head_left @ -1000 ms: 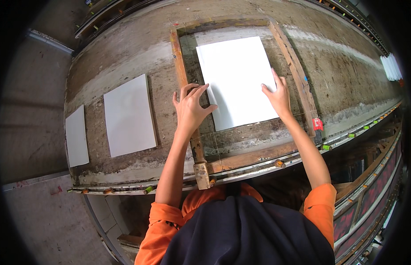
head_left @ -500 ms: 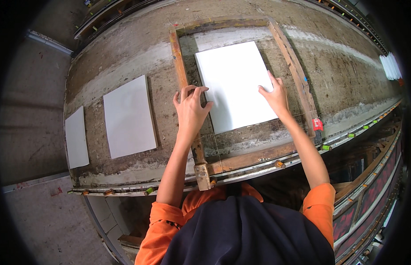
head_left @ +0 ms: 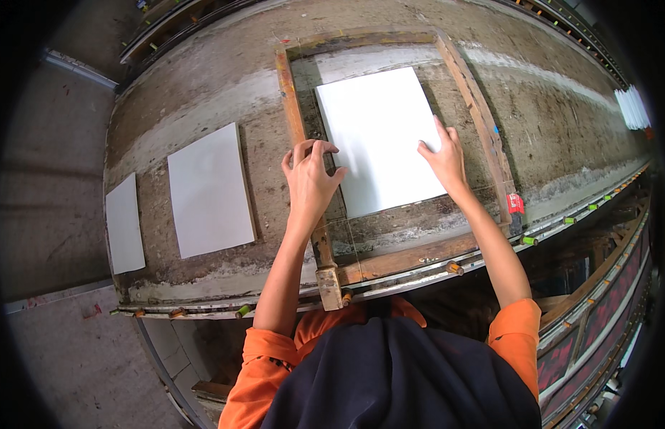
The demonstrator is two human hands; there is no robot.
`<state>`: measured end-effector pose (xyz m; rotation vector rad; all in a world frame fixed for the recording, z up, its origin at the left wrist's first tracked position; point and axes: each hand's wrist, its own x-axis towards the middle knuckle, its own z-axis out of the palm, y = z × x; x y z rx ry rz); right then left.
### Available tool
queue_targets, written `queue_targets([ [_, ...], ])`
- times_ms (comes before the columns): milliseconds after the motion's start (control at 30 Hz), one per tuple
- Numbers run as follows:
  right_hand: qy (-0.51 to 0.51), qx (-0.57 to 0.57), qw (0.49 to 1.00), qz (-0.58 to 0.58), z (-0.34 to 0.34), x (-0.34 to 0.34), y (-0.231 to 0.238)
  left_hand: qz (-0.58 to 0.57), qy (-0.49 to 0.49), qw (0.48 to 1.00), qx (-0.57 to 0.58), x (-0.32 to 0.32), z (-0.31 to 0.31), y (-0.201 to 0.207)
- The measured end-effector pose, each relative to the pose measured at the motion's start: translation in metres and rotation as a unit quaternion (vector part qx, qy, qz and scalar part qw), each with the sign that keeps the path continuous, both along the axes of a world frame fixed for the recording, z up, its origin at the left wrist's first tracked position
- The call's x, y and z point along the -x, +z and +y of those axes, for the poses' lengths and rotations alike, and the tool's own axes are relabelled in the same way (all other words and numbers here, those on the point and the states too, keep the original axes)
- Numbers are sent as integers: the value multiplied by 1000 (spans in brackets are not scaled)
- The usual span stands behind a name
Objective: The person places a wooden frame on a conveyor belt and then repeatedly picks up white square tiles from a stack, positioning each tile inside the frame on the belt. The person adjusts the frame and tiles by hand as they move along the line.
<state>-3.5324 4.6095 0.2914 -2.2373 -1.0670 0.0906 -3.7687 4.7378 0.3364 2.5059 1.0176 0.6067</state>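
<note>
A thick white rectangular sheet or stack of paper (head_left: 389, 125) lies flat inside a worn wooden frame (head_left: 475, 107). At its left edge is my left hand (head_left: 309, 175), fingers curved and thumb held apart. The fingertips are at or just over that edge; whether they touch it I cannot tell. On the opposite side my right hand (head_left: 445, 159) is spread at the right edge, its thumb over the white surface and its fingers along the border. Neither hand is closed round anything. Thin threads cross the near part of the frame.
Two more white sheets, a larger one (head_left: 211, 189) and a smaller-looking one (head_left: 125, 224), lie to the left on the stained table (head_left: 196, 275). A metal rail with green and orange pegs (head_left: 455, 268) runs along the near edge. Another white stack (head_left: 632, 109) sits far right.
</note>
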Motion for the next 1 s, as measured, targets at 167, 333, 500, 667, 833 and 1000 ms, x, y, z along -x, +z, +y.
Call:
queue_targets([
  [167,7,9,1000,4,2,0,0,4,-7,1000,-5,0,0,1],
  [333,5,18,1000,13,2,2,3,-4,-9,1000,1,1,-1,4],
  [500,5,8,1000,-3,3,-1,-4,18,6,1000,-9,-1,-2,3],
  [667,11,30,999,28,5,3,5,-7,25,997,-73,-3,-4,-3],
  [833,6,14,1000,6,3,-1,-2,62,83,986,-128,-3,-12,5],
  [1000,5,35,999,23,3,1,0,105,88,981,-137,-3,-9,-1],
])
